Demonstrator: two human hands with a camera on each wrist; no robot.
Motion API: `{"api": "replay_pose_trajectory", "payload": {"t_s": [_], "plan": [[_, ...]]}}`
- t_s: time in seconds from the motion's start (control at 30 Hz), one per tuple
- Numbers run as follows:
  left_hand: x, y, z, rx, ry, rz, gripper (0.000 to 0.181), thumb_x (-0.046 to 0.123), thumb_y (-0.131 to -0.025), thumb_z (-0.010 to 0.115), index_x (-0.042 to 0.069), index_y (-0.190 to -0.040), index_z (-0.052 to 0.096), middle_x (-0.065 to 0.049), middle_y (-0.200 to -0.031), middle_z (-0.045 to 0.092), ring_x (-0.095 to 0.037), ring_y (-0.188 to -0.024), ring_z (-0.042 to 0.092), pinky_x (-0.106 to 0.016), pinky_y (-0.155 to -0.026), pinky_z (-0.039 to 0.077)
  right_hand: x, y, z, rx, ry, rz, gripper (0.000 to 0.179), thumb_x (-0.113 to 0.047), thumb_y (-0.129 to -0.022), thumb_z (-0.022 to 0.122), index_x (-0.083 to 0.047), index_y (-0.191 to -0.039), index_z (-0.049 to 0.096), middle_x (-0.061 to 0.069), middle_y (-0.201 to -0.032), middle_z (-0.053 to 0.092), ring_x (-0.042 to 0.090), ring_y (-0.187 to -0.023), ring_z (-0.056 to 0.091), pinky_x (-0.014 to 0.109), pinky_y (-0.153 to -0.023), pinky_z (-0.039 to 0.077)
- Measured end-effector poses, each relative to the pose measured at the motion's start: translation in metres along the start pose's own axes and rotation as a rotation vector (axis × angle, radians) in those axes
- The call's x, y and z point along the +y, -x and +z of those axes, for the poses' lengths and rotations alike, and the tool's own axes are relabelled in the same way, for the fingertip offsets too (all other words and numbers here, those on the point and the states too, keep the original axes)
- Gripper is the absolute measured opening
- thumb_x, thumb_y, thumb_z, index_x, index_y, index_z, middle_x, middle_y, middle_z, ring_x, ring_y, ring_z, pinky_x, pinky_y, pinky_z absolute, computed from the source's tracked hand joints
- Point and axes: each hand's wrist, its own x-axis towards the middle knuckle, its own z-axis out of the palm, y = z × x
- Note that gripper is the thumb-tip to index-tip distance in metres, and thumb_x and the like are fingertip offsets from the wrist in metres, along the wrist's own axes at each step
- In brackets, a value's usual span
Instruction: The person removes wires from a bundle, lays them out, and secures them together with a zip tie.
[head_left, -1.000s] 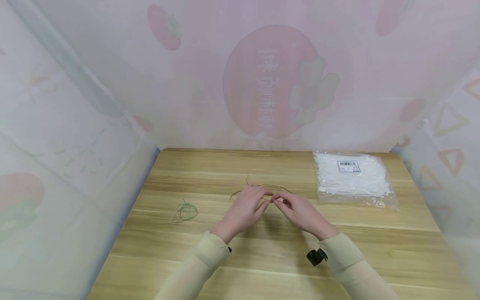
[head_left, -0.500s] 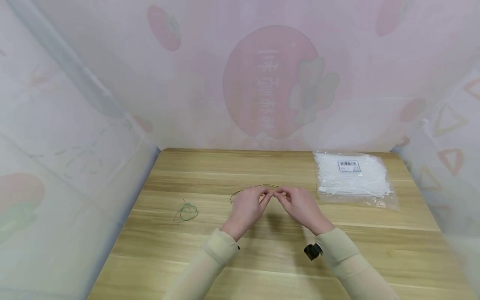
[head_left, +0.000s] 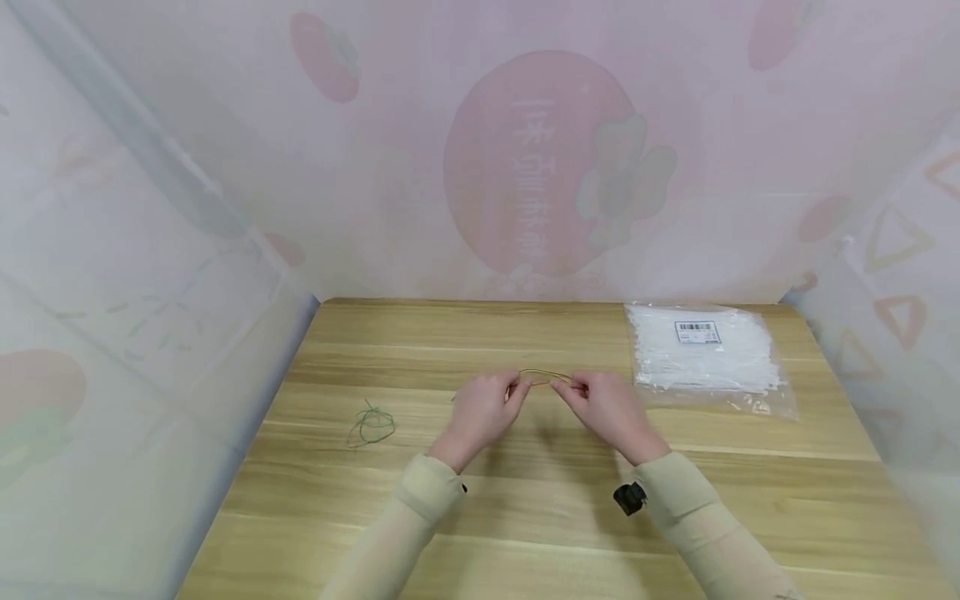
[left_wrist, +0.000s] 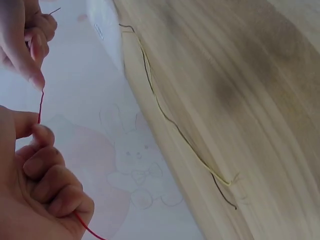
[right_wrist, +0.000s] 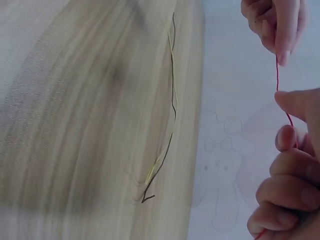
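A thin red wire (left_wrist: 41, 106) is stretched between my two hands, above the table. My left hand (head_left: 483, 412) pinches it between thumb and forefinger, the other fingers curled; in the left wrist view the wire also comes out below those fingers. From the other side my right hand (head_left: 611, 412) pinches the same wire, and in the right wrist view more red wire shows below its curled fingers (right_wrist: 287, 192). A short gap separates the fingertips. Behind the hands a yellow wire (left_wrist: 200, 157) and a black wire (left_wrist: 222, 192) lie loosely crossed on the table, partly hidden in the head view.
A small tangle of green wire (head_left: 372, 423) lies on the wooden table (head_left: 420, 517) to the left. At the back right is a clear bag of white cable ties (head_left: 705, 354) with a label. Printed fabric walls (head_left: 390, 208) stand around the table's back and sides.
My hands first moved a little away from me with fingertips close together. Now they have drawn apart, mostly the left hand to the left, and the wire between them shows.
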Motion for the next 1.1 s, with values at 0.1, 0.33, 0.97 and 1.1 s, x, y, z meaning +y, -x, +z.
{"api": "replay_pose_trajectory", "payload": {"t_s": [0.1,0.33,0.97,1.1], "plan": [[-0.004,-0.005,-0.005,0.000,0.011,0.029,0.029,0.030,-0.104,0.061,0.020,-0.078,0.055,0.008,-0.060,0.047,-0.006,-0.047,0.033,-0.023,-0.042,0.028,0.002,-0.004,-0.006,-0.051,-0.019,-0.008,0.044,-0.034,-0.102,0.065,-0.020,-0.063,0.049,-0.010,-0.051,0.032,0.005,-0.044,0.025,0.024,-0.044,0.023],[-0.009,-0.013,-0.005,0.080,-0.013,0.161,0.018,0.022,-0.099,0.070,0.019,-0.084,0.061,0.008,-0.084,0.062,-0.007,-0.060,0.043,-0.023,-0.052,0.039,0.004,-0.013,-0.013,-0.093,0.034,-0.066,0.038,-0.021,-0.101,0.063,-0.020,-0.065,0.050,-0.009,-0.054,0.037,0.005,-0.046,0.031,0.025,-0.047,0.030],[-0.025,0.008,0.003,-0.052,0.015,0.045,0.023,0.020,-0.105,0.060,0.017,-0.083,0.054,0.010,-0.061,0.045,-0.004,-0.050,0.037,-0.023,-0.046,0.034,0.020,0.005,0.001,-0.118,0.068,-0.024,0.046,-0.032,-0.101,0.066,-0.023,-0.062,0.043,-0.014,-0.053,0.031,0.001,-0.047,0.028,0.022,-0.046,0.025],[-0.030,0.008,0.003,-0.025,-0.005,0.093,0.016,0.021,-0.103,0.064,0.019,-0.087,0.060,0.013,-0.063,0.047,-0.002,-0.051,0.038,-0.022,-0.047,0.035,0.018,0.006,0.002,-0.109,0.082,-0.030,0.045,-0.024,-0.101,0.065,-0.022,-0.062,0.041,-0.013,-0.052,0.030,0.001,-0.047,0.027,0.023,-0.047,0.025]]}}
